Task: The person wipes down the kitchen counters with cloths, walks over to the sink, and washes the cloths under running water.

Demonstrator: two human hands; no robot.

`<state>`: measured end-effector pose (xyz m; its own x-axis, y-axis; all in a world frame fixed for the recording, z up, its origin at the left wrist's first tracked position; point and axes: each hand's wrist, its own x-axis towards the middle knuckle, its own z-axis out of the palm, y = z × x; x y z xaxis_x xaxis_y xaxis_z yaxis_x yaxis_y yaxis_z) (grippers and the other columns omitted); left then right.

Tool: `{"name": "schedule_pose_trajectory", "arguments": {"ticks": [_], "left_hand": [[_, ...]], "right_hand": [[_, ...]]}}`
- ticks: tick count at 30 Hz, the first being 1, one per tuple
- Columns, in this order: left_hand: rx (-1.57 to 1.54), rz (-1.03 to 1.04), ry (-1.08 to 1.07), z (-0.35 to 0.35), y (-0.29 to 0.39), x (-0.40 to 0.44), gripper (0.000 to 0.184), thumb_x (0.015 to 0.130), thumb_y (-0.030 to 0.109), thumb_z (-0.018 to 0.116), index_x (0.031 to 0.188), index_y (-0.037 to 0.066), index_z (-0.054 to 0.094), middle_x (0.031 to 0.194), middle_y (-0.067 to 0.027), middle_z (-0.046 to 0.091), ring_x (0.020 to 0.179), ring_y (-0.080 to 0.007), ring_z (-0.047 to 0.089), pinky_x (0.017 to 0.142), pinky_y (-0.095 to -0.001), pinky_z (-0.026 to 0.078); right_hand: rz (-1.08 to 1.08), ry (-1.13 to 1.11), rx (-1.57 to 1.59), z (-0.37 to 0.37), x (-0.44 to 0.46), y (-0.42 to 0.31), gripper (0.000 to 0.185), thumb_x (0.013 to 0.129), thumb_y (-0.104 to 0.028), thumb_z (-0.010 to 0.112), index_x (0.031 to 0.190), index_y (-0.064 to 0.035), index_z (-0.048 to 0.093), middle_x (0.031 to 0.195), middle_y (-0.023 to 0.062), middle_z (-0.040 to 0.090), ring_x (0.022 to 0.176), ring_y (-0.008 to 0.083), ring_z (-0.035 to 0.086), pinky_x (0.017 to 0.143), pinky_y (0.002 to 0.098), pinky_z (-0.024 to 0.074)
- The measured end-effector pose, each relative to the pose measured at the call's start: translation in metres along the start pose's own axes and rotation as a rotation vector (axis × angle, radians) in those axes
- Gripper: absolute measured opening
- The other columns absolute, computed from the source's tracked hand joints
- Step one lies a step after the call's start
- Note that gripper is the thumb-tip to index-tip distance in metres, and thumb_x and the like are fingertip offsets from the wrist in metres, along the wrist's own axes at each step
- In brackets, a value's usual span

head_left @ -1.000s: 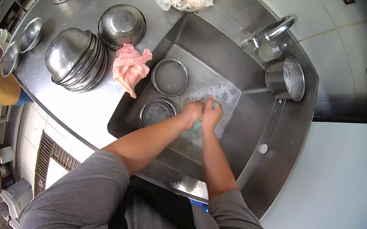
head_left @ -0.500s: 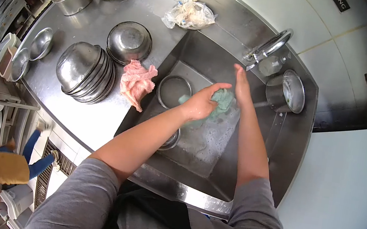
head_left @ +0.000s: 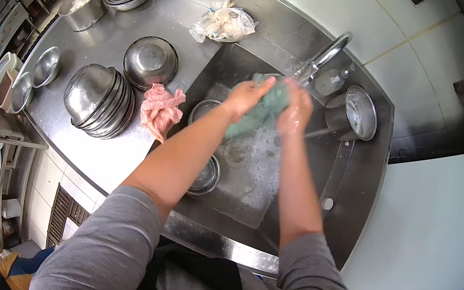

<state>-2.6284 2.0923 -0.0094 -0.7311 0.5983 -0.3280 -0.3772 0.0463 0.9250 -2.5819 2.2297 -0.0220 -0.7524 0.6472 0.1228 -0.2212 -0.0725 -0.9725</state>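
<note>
1. The person's left hand [head_left: 246, 98] pinches the upper edge of a green cloth [head_left: 263, 109], thumb reaching toward the faucet [head_left: 325, 54].
2. The right hand [head_left: 297, 111] is at the cloth's other side, touching it, wet and blurred; whether its fingers close on the fabric cannot be told.
3. The green cloth is spread between the two hands, above the sink [head_left: 330, 165] and just in front of the faucet.
4. Suds [head_left: 265, 164] lie on the sink floor below.
5. A round metal dish [head_left: 200, 108] and some stacked dishes [head_left: 210, 176] sit in the sink, partly hidden by the left forearm.
6. A pink cloth [head_left: 160, 112] lies crumpled at the sink's edge, beside a tilted stack of bowls [head_left: 96, 101] and an upside-down bowl [head_left: 151, 62] on the counter [head_left: 184, 19].
7. A plastic bag [head_left: 225, 24] rests behind the sink's far left corner.
8. Right of the faucet are a clear bottle [head_left: 329, 82] and a tilted pot [head_left: 343, 116].
</note>
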Motion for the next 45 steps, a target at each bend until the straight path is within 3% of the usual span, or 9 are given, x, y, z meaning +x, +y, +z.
{"name": "schedule_pose_trajectory", "arguments": {"ticks": [4,9,16,22,29,30,34,36,45], "left_hand": [[-0.543,-0.064,0.073,0.014,-0.086,0.036,0.058,0.093,0.054,0.046,0.098,-0.003,0.061,0.087,-0.0139,0.063,0.079,-0.0232,0.06,0.074,-0.039,0.047],[0.002,-0.264,0.334,0.052,-0.077,-0.015,0.041,0.099,0.039,0.04,0.084,0.005,0.058,0.073,-0.0082,0.059,0.068,-0.0193,0.058,0.066,-0.038,0.048],[0.009,-0.521,-0.081,0.057,-0.042,-0.066,0.087,0.088,0.049,0.057,0.144,-0.006,0.02,0.148,-0.0252,0.025,0.139,-0.0308,0.022,0.113,-0.041,0.013],[-0.569,-0.189,-0.248,0.001,-0.059,-0.05,0.056,0.089,0.033,0.059,0.133,0.005,0.04,0.126,-0.0153,0.052,0.118,-0.0285,0.05,0.101,-0.049,0.036],[-0.584,-0.556,-0.012,-0.012,-0.104,-0.058,0.055,0.092,0.055,0.045,0.118,0.007,0.053,0.106,-0.0116,0.06,0.101,-0.0262,0.059,0.086,-0.0422,0.049],[-1.205,-0.321,-0.766,-0.033,-0.181,-0.02,0.059,0.091,0.06,0.044,0.103,0.004,0.059,0.096,-0.012,0.062,0.089,-0.0266,0.061,0.082,-0.0387,0.049],[-1.047,-0.203,0.082,0.009,-0.191,-0.029,0.047,0.094,0.045,0.048,0.096,-0.001,0.06,0.089,-0.0134,0.064,0.084,-0.0286,0.061,0.073,-0.0391,0.049],[-0.018,-0.424,0.437,0.023,-0.168,-0.033,0.04,0.093,0.035,0.052,0.095,-0.004,0.06,0.087,-0.0149,0.064,0.082,-0.0265,0.061,0.071,-0.0409,0.049],[-0.126,-0.283,0.221,0.0,-0.085,-0.032,0.022,0.09,0.018,0.055,0.097,-0.002,0.061,0.093,-0.0116,0.064,0.083,-0.0196,0.061,0.069,-0.0349,0.049]], "right_hand": [[-0.559,-0.155,-0.433,0.042,-0.081,-0.007,0.038,0.09,-0.019,0.06,0.058,-0.0033,0.049,0.061,-0.0016,0.053,0.062,0.0095,0.047,0.061,0.0268,0.0399],[-0.082,0.233,-0.5,-0.003,-0.062,0.023,0.041,0.09,-0.026,0.06,0.058,0.0003,0.054,0.052,0.005,0.053,0.052,0.01,0.046,0.051,0.0303,0.0387],[0.201,0.307,-0.175,-0.051,-0.068,0.077,0.046,0.095,-0.046,0.049,0.074,-0.0059,0.055,0.066,0.001,0.052,0.062,0.0123,0.045,0.058,0.0315,0.0379],[0.801,0.027,0.251,-0.084,-0.14,0.096,0.05,0.094,-0.05,0.049,0.102,-0.0033,0.065,0.102,0.0078,0.064,0.092,0.0188,0.06,0.086,0.0327,0.0454],[-0.128,-0.127,-0.396,0.001,-0.161,0.04,0.018,0.086,-0.018,0.066,0.083,0.0,0.067,0.083,0.0044,0.066,0.078,0.0152,0.06,0.074,0.0277,0.047],[-0.13,-0.169,-0.43,0.02,-0.173,0.029,0.019,0.086,-0.017,0.066,0.077,0.0,0.065,0.076,0.0045,0.065,0.074,0.0152,0.059,0.071,0.0284,0.0466],[-0.109,0.015,-0.48,0.017,-0.127,0.042,0.027,0.086,-0.018,0.065,0.066,0.0001,0.06,0.059,0.0122,0.056,0.057,0.0149,0.051,0.058,0.0334,0.043],[0.143,0.163,-0.333,0.011,-0.119,0.051,0.03,0.086,-0.02,0.064,0.065,0.0003,0.058,0.056,0.0154,0.052,0.053,0.0154,0.048,0.054,0.0358,0.0417],[-0.107,-0.101,-0.676,-0.011,-0.071,0.086,0.048,0.092,-0.047,0.052,0.088,-0.0002,0.062,0.082,0.0195,0.062,0.076,0.0322,0.057,0.071,0.0407,0.0439]]}}
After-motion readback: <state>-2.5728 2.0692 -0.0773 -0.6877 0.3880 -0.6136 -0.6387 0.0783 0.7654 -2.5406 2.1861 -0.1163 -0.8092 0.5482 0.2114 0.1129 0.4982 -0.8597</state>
